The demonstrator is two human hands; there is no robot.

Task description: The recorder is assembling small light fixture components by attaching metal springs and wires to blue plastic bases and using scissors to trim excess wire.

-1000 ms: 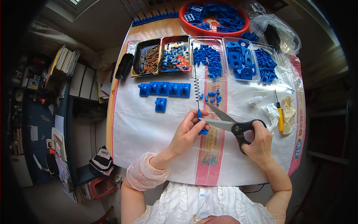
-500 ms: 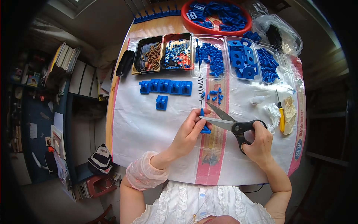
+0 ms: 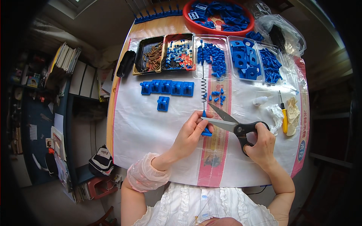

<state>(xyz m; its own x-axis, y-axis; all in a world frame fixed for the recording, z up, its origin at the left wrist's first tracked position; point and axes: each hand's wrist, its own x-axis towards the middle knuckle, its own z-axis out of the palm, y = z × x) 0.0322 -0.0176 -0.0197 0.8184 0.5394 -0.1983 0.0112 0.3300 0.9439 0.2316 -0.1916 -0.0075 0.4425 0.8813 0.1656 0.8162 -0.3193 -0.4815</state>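
Observation:
My left hand (image 3: 189, 133) is closed around a blue plastic piece (image 3: 206, 133), part of which shows below the fingers. Above the fingertips rises a blue cone (image 3: 204, 113) with a thin black wire standing in it. The wire has a coiled spring section (image 3: 203, 86) midway and a small blue tip at its top. In my right hand (image 3: 263, 145) are black-handled scissors (image 3: 240, 129) with their blades apart. The lower blade reaches the left thumb and the cone; the upper one points past the wire's right side. Fingers hide most of the held piece.
Several blue clip-like blocks (image 3: 166, 87) sit left of the wire, loose blue cones (image 3: 217, 98) right of it. Behind are trays of screws (image 3: 154, 56), nuts (image 3: 179, 52) and blue parts (image 3: 245, 58), and a red basin (image 3: 187, 23). A yellow-handled screwdriver (image 3: 285, 121) lies at right.
The wire's upper end has shifted slightly to the right, and the blue piece below the left fingers has moved a little left. The scissors have hardly moved.

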